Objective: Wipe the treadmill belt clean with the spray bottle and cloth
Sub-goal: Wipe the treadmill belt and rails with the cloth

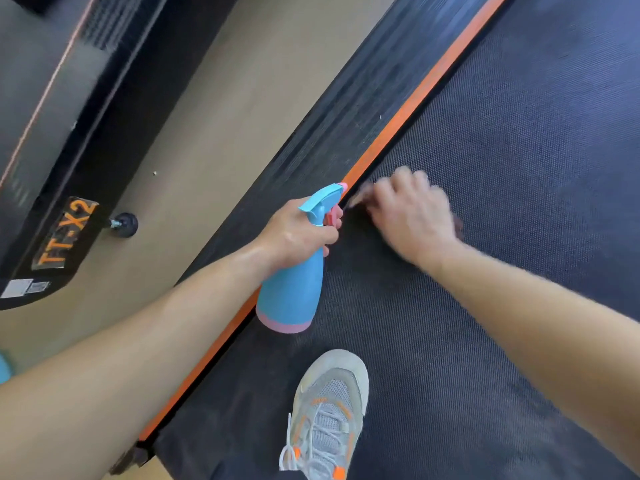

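My left hand grips the bottle by its neck, right hand pressed blurred on the belt, grip unclear.

Left hand fisted in a grip; right hand pressed flat, blurred.

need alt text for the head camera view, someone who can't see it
A person's left hand holds a blue spray bottle over a dark treadmill belt while the blurred right hand presses down near its orange edge strip. One grey sneaker stands on the belt.
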